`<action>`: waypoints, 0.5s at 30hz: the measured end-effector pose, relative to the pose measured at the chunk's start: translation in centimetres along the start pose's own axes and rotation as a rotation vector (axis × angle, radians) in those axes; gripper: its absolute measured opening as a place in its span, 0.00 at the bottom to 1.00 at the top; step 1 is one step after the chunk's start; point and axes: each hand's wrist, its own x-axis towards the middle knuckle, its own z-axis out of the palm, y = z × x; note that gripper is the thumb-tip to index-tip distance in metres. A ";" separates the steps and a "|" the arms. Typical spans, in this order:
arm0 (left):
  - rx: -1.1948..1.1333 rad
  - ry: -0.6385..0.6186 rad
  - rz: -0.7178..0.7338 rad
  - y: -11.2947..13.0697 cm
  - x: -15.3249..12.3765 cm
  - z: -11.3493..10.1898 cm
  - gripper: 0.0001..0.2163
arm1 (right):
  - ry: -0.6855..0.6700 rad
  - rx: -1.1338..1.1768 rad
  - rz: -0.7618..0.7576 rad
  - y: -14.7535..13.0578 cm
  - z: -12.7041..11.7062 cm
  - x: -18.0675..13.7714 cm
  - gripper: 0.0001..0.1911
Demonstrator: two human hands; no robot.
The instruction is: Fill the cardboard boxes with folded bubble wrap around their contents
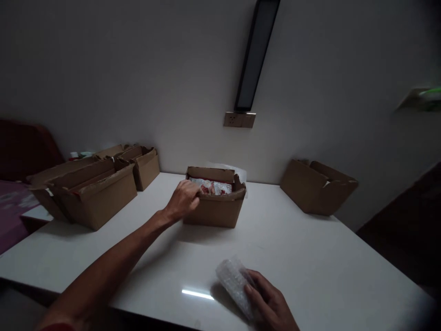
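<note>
My left hand (183, 198) reaches across the white table (310, 257) to a small open cardboard box (215, 207) in the middle. Its fingers curl over the box's near left rim. Inside the box lie red and white packets (214, 187). Close to the table's front edge, my right hand (270, 301) grips a bundle wrapped in bubble wrap (233, 284) that rests on the tabletop.
Two larger open cardboard boxes (93, 191) stand at the left, with another (144, 165) behind them. One more open box (319, 186) sits at the back right against the wall. A wall socket (239, 120) is above the middle box.
</note>
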 end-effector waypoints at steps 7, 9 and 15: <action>-0.098 0.077 0.158 4.9 -8.0 -4.8 0.09 | 0.290 -0.054 -0.118 -7.6 -7.8 0.6 0.20; -0.123 0.073 0.153 6.4 -10.0 -6.2 0.09 | 0.295 -0.160 -0.244 -11.6 -8.6 2.0 0.19; -0.172 0.115 0.150 7.8 -12.7 -7.3 0.10 | -0.191 -0.623 -0.402 -18.2 -2.2 10.5 0.08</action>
